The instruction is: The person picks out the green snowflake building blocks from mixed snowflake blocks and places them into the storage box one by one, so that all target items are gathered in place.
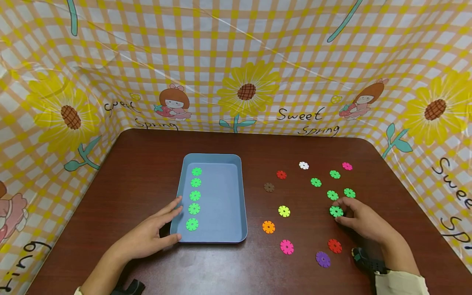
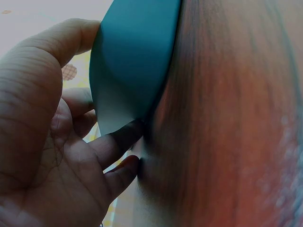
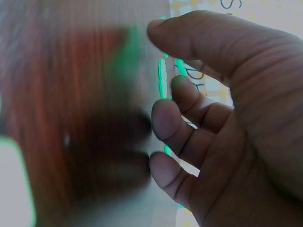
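A blue-grey tray (image 1: 221, 196) holds a column of several green notched plastic discs (image 1: 195, 196) along its left side. My left hand (image 1: 147, 235) rests against the tray's left wall, fingers spread, with the thumb at the front left corner. In the left wrist view, fingertips touch the tray's outer side (image 2: 137, 52). On the right, my right hand (image 1: 365, 219) pinches a green notched disc (image 1: 336, 211) at its edges between thumb and index finger, close over the table. Several other green discs (image 1: 332, 195) lie just beyond that hand.
Around the dark wooden table (image 1: 147, 164) hangs a checked, flower-printed cloth (image 1: 206, 53). Right of the tray lie loose discs: brown (image 1: 269, 187), yellow (image 1: 284, 211), orange (image 1: 268, 227), purple (image 1: 323, 259), white (image 1: 304, 165), plus red (image 1: 281, 175) and pink (image 1: 287, 247) ones.
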The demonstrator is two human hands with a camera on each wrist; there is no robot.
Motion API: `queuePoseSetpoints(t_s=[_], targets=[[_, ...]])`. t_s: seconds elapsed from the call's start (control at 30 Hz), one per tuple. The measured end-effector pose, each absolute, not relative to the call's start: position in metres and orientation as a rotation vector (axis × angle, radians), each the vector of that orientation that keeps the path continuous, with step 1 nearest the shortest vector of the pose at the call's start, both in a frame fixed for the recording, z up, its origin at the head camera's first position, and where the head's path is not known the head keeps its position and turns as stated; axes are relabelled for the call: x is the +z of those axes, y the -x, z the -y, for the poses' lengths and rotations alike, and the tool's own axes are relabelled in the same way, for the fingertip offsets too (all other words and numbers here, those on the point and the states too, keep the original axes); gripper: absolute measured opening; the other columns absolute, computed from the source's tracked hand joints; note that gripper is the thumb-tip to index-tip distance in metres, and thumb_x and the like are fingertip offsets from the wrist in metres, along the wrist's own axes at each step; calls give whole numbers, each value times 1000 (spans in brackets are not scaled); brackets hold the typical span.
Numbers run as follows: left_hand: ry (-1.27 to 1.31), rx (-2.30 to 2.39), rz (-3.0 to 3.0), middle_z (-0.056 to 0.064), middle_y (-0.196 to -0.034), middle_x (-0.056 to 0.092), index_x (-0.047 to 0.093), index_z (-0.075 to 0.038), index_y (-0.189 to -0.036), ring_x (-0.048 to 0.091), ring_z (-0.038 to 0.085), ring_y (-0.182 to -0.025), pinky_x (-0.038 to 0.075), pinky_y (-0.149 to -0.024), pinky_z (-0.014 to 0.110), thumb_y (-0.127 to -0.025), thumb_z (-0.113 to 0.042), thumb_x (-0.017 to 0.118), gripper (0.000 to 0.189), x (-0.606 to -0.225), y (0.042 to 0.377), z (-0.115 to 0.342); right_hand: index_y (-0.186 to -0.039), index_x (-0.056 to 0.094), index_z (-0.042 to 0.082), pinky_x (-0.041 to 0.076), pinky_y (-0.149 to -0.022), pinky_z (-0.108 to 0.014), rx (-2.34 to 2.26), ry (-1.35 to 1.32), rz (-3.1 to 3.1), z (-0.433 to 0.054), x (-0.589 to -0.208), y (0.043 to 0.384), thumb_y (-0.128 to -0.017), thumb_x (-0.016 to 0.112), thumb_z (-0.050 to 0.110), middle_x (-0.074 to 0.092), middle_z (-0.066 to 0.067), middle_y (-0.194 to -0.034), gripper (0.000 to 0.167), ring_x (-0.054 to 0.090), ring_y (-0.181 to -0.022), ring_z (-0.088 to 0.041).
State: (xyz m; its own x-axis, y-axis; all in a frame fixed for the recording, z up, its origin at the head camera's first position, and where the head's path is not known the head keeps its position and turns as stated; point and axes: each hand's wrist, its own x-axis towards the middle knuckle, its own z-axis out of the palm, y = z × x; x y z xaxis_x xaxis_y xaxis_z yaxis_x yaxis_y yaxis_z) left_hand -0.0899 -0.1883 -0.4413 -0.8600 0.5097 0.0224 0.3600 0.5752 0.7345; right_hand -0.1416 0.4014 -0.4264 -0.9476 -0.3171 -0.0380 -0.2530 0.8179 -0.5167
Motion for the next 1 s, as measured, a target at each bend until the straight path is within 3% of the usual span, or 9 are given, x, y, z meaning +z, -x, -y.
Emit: queuePoseSetpoints(t_s=[0.57,1.0], targets=[[-731,1164,-2604,0,-165,16,36,-3,-153,21,23,-148,32,-109,56,-95,-46,65,78,-442,90,189,-117,61,13,46,-72,-29,-735,617,-2862,-360,-400,171,-90,75,16,55,3,-96,31,51,-86,-13],[-732,1176,-2587,0,-165,15,35,-2,-153,21,24,-148,32,-108,57,-96,-43,65,77,-440,90,189,-114,60,12,48,-78,-37,-774,679,-2785,-316,-387,204,-89,75,10,58,-1,-97,29,54,-89,-21]])
